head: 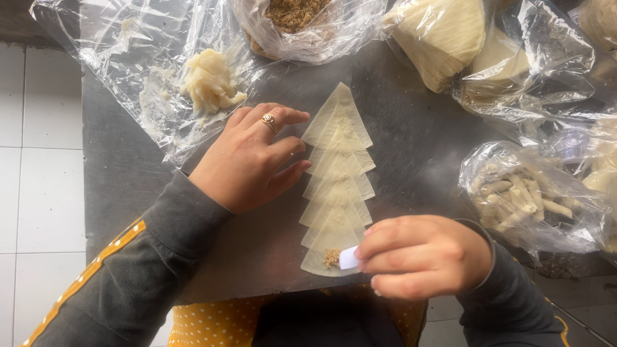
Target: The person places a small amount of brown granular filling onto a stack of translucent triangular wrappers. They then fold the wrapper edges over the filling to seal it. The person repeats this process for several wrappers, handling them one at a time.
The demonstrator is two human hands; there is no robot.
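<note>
Head view: at lower centre, my right hand (421,257) pinches a small white scoop (349,258), dropping filling (331,258) on the nearest pastry wrapper (324,260); my left hand (250,160) rests flat, fingers released. Overfilling could tear the thin sheet.

Only one view is given, taken from a camera worn on the head; it is aimed almost straight down, at close range, onto a dark grey metal worktop (411,167); the far edge of the worktop is met at the top of the frame, while the wearer's grey sleeves enter from the bottom; the left hand (247,160) is seen just left of centre; the right hand (421,256) lies nearer the camera, below centre; white floor tiles (38,160) are glimpsed beyond the left hand; no second view is supplied, so nothing is shared.
</note>
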